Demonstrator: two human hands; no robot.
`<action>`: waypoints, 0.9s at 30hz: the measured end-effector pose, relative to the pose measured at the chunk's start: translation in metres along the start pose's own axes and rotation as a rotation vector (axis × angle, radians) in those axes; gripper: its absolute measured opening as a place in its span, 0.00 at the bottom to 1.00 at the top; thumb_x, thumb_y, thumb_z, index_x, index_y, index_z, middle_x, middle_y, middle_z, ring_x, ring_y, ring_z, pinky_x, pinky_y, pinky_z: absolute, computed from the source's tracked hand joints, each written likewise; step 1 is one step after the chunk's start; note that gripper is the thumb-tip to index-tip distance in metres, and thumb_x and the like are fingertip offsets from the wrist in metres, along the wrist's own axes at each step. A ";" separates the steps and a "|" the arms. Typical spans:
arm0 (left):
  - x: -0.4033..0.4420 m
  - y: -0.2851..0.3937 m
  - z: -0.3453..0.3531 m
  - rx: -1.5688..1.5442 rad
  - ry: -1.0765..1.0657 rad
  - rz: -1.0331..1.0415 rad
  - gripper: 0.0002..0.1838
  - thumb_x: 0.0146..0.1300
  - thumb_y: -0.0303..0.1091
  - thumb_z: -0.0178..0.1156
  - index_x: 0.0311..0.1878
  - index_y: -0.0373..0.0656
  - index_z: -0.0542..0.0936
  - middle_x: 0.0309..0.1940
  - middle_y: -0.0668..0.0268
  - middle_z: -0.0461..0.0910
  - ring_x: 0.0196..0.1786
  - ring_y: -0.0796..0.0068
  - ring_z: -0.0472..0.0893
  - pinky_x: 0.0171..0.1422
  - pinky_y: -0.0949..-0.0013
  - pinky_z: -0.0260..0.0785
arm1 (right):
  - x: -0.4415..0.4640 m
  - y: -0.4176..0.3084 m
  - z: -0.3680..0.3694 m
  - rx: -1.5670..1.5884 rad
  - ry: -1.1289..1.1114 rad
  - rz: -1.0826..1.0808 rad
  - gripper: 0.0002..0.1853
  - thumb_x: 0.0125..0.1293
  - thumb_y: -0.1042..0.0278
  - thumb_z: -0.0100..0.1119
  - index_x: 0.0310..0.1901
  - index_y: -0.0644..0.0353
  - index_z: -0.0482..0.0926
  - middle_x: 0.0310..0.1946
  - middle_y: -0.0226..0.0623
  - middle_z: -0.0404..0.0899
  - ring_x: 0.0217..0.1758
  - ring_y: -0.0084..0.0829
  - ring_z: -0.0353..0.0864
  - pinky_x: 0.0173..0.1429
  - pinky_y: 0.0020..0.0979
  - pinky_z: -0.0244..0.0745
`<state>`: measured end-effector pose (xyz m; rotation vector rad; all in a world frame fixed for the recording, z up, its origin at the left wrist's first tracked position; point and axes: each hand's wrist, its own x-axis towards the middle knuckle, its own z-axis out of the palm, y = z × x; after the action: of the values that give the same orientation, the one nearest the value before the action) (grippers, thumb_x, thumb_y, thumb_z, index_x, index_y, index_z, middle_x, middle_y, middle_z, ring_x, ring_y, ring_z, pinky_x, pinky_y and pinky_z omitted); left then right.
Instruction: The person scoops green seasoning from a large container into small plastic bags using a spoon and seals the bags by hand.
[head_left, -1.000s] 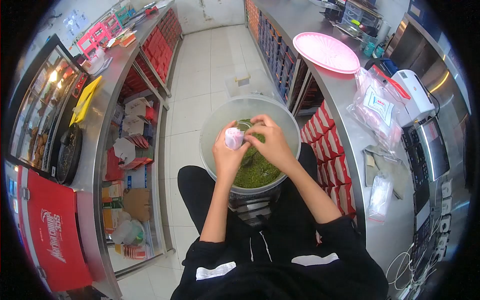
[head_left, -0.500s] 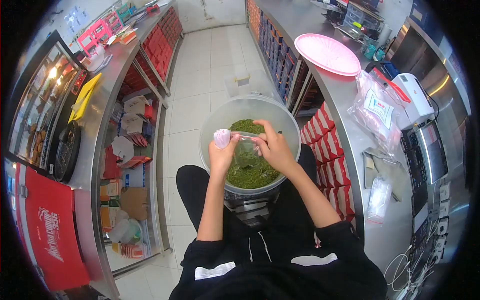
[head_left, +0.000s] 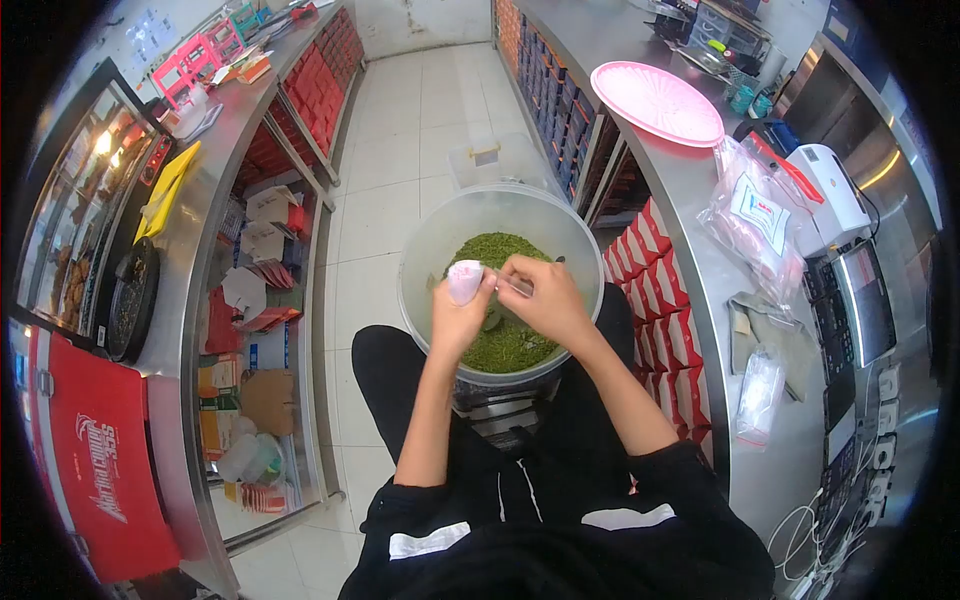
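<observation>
A large translucent tub (head_left: 420, 330) between my knees holds finely shredded green leaves (head_left: 500, 247). Over it, my left hand (head_left: 458, 320) is closed around a pinkish-white bundle (head_left: 465, 281), perhaps of thin plastic bags; its exact kind is unclear. My right hand (head_left: 545, 298) pinches the upper edge of a small clear plastic bag (head_left: 514, 286) beside the left thumb. Both hands meet at this edge. The lower part of the bag is mostly hidden behind my fingers.
On the right counter lie a pink round lid (head_left: 657, 103), a bag of pink packaging (head_left: 758, 215) and a cloth (head_left: 772, 335). A glass food warmer (head_left: 85, 210) stands on the left counter. A clear lidded box (head_left: 500, 165) sits on the floor behind the tub.
The clear bag's mouth, spread between my hands before, is now gathered narrow. My right fingers have curled in, and my left hand has shifted slightly right, tilting the pinkish bundle.
</observation>
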<state>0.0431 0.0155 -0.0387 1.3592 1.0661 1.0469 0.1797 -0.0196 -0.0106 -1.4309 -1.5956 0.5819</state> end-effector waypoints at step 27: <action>-0.002 -0.022 -0.001 -0.797 0.022 -0.299 0.21 0.63 0.38 0.51 0.59 0.49 0.65 0.50 0.68 0.73 0.46 0.77 0.75 0.45 0.70 0.69 | 0.107 0.029 -0.018 -0.446 0.451 -0.213 0.13 0.50 0.53 0.61 0.30 0.55 0.81 0.42 0.46 0.73 0.51 0.43 0.70 0.48 0.42 0.67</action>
<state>0.0411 0.0147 -0.0602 0.5305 0.7085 1.0905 0.2163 0.0844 0.0069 -1.5429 -1.5296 -0.2293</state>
